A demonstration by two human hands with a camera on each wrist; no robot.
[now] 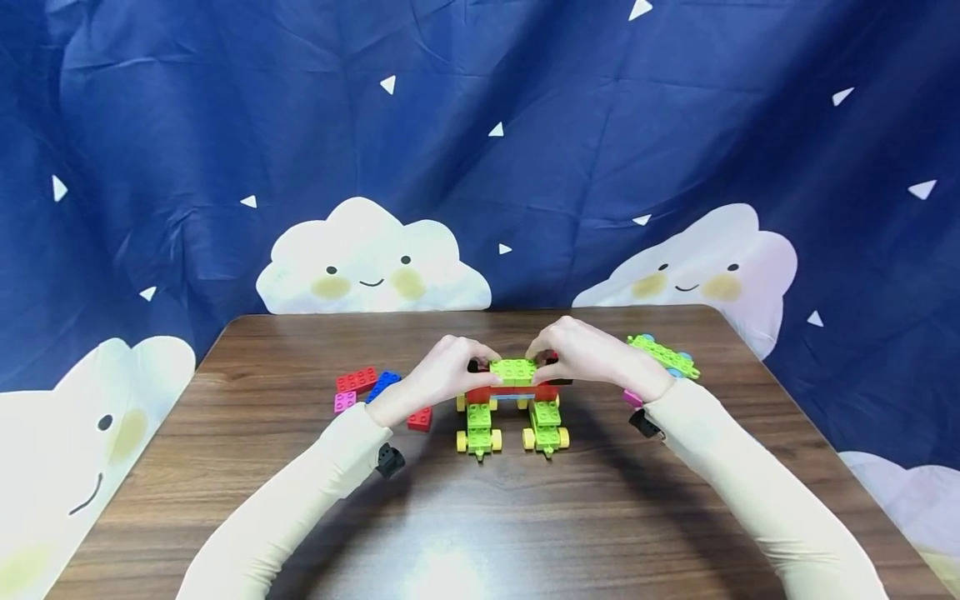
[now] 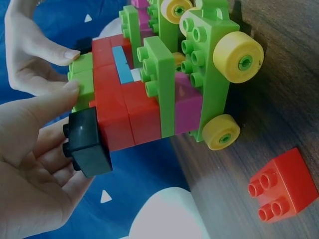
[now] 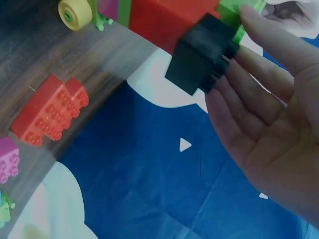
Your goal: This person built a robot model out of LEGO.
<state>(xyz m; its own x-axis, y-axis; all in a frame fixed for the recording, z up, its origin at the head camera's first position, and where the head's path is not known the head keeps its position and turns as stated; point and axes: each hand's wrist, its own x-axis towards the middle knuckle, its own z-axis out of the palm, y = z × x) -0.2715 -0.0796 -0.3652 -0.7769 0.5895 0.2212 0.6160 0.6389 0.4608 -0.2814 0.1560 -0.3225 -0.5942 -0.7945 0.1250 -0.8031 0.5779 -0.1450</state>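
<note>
At opposite ends of the light green bricks (image 1: 513,372), the left hand (image 1: 444,368) and right hand (image 1: 581,348) each pinch with thumb and fingers. Those bricks cap a red tier (image 2: 114,117), between black bricks (image 2: 90,143), above green bases (image 1: 480,427) with yellow wheels on the counter (image 1: 465,508). Loose red bricks (image 1: 356,380) lie leftward, another green base (image 1: 663,356) rightward.

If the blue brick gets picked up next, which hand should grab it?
Probably the left hand. The blue brick lies on that side, near it; the right hand is farther away. Both hands are on the green top bricks, so the left would need to let go first.
</note>
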